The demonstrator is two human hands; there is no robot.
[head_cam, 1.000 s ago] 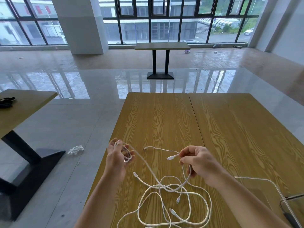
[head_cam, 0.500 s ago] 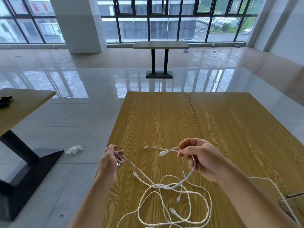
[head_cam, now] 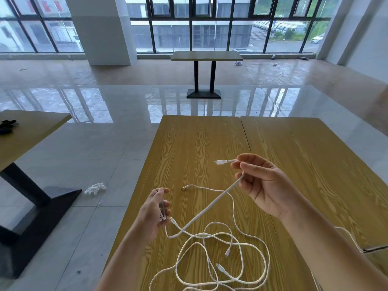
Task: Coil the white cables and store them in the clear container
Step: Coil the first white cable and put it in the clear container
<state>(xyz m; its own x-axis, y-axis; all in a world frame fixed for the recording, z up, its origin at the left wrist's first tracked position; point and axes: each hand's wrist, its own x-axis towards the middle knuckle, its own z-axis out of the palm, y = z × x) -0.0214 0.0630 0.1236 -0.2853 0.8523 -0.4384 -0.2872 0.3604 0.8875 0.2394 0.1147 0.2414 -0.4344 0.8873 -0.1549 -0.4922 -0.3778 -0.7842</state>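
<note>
Left hand (head_cam: 156, 208) grips a few small loops of one white cable (head_cam: 212, 203) | right hand (head_cam: 261, 185) pinches that cable near its connector (head_cam: 220, 162), lifted above the wooden table (head_cam: 210, 143) | remaining white cables (head_cam: 220, 259) lie tangled near | clear container (head_cam: 357, 244) barely shows at near right | judged early: first coil begun, nothing stored.

a single view is given, taken from a camera worn on the person's head. it is aimed forward and tilted down, so the near wooden table (head_cam: 210, 148) is seen from above and close by, with its far edge near mid-frame. the left hand (head_cam: 154, 211) and right hand (head_cam: 264, 185) are caught near the lens, forearms entering from the bottom edge. beyond, the glossy floor and far windows (head_cam: 210, 24) are taken in by the wide angle, straight lines being bowed toward the edges.
</note>
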